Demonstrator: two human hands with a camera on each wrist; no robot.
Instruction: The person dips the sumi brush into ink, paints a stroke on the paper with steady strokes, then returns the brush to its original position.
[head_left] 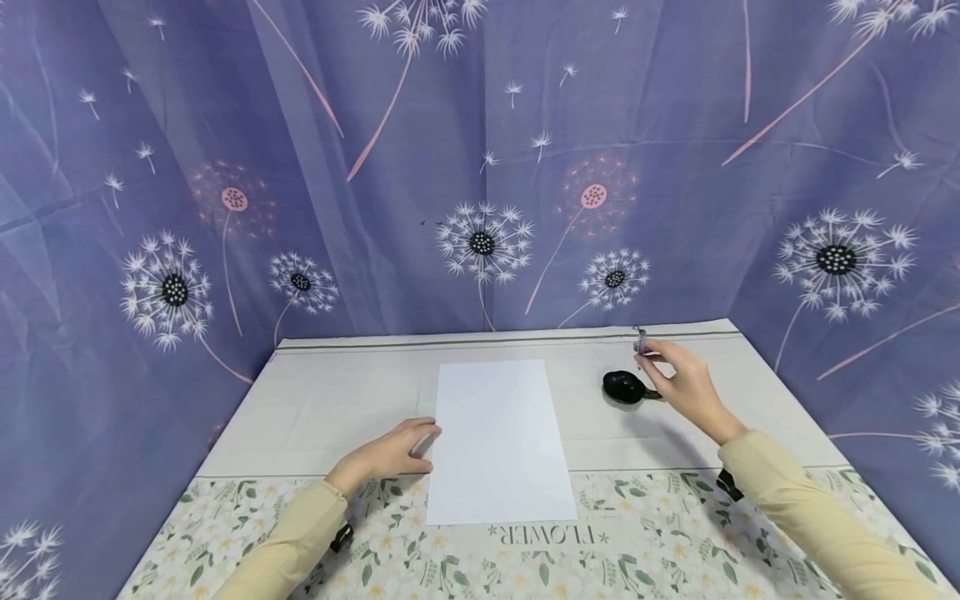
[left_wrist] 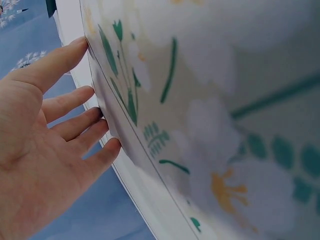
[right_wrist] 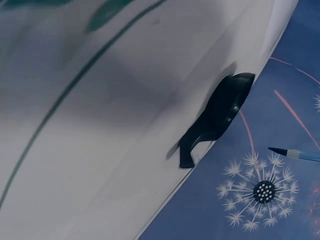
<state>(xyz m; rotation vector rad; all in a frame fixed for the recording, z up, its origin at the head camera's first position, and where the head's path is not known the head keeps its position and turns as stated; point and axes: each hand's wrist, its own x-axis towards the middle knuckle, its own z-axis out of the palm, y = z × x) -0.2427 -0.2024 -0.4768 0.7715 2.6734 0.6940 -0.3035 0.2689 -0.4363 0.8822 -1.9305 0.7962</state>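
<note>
A white sheet of paper (head_left: 495, 442) lies flat at the middle of the table. My left hand (head_left: 390, 450) is at its left edge, fingertips down at the border. In the left wrist view the fingers of this hand (left_wrist: 65, 115) are spread and extended, tips against the table surface. On the right, my right hand (head_left: 686, 387) pinches a thin paintbrush (head_left: 641, 342) between thumb and fingers. The right wrist view shows the paintbrush's dark tip and blue handle (right_wrist: 302, 155); the hand itself is out of that view. Below the brush sits a black spoon-shaped dish (head_left: 624, 387) with a short handle.
A cloth (head_left: 330, 392) covers the table, plain pale at the back and flower-printed at the front. Purple curtains (head_left: 525, 167) with a dandelion pattern enclose the back and both sides.
</note>
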